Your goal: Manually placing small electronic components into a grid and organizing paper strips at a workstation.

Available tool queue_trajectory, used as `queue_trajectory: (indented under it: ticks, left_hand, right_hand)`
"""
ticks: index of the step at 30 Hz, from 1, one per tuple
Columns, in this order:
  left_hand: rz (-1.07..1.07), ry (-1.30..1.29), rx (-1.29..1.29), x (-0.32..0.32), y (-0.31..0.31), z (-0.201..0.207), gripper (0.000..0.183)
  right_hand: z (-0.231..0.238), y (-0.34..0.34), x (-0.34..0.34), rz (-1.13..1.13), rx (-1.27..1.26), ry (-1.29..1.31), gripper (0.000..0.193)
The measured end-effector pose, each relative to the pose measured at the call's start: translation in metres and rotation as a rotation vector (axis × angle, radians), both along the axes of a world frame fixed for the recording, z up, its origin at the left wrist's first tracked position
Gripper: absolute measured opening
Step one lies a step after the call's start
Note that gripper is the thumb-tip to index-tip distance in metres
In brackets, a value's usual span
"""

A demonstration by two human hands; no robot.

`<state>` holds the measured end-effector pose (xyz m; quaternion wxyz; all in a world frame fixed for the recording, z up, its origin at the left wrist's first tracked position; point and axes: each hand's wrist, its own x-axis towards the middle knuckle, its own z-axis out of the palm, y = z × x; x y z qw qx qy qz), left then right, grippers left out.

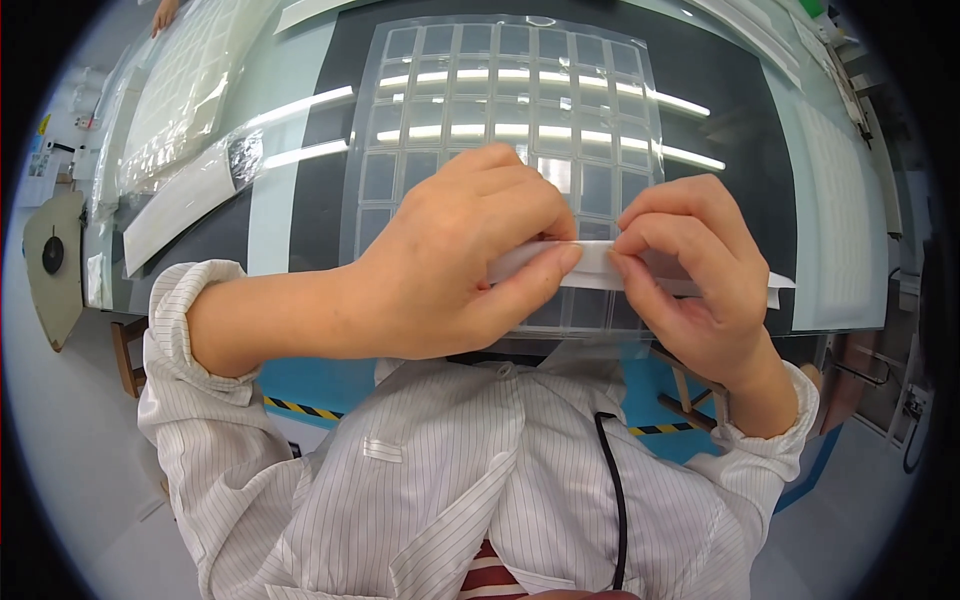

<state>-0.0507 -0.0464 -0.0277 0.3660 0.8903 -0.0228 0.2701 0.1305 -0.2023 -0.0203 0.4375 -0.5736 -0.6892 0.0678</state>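
Both hands pinch a long white strip [597, 266], which looks like folded paper or film, held level above the near part of a clear plastic tray. My left hand [470, 255] has its thumb and curled fingers closed on the strip's left part. Close beside it, my right hand [695, 265] grips the strip between thumb and fingertips. The strip's right end sticks out past the right hand. Under them lies the clear tray [655, 130], a grid of rectangular pockets, flat on a dark mat [720, 110]. My hands hide part of its near rows.
At the left lie stacked clear trays in plastic wrap [185, 95] and a white sheet piece [180, 205]. Another translucent tray [840, 190] is at the right. White strips [745, 35] lie at the far right. A person's hand [164, 16] shows at the far left.
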Motion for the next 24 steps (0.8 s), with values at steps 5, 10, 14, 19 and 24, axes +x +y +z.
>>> queue_trajectory:
  ticks: [5, 10, 14, 19, 24]
  left_hand:
    - [0.018, 0.033, -0.007, 0.007, 0.003, -0.004, 0.006]
    - [-0.009, 0.081, 0.014, -0.003, 0.012, -0.010, 0.009]
    - [0.024, -0.035, 0.124, -0.002, 0.015, -0.021, 0.013]
    - [-0.041, -0.027, 0.177, -0.002, 0.019, -0.037, 0.016]
    - [-0.049, -0.052, 0.176, 0.005, 0.015, -0.035, 0.018]
  right_hand:
    - [0.025, 0.003, 0.023, 0.136, -0.349, 0.384, 0.009]
    - [0.022, 0.043, 0.032, -0.039, -0.507, 0.357, 0.010]
    - [0.008, 0.069, 0.032, -0.011, -0.556, 0.164, 0.010]
    - [-0.006, 0.068, 0.029, -0.049, -0.611, 0.218, 0.009]
    - [-0.002, 0.061, 0.036, -0.027, -0.624, 0.358, 0.008]
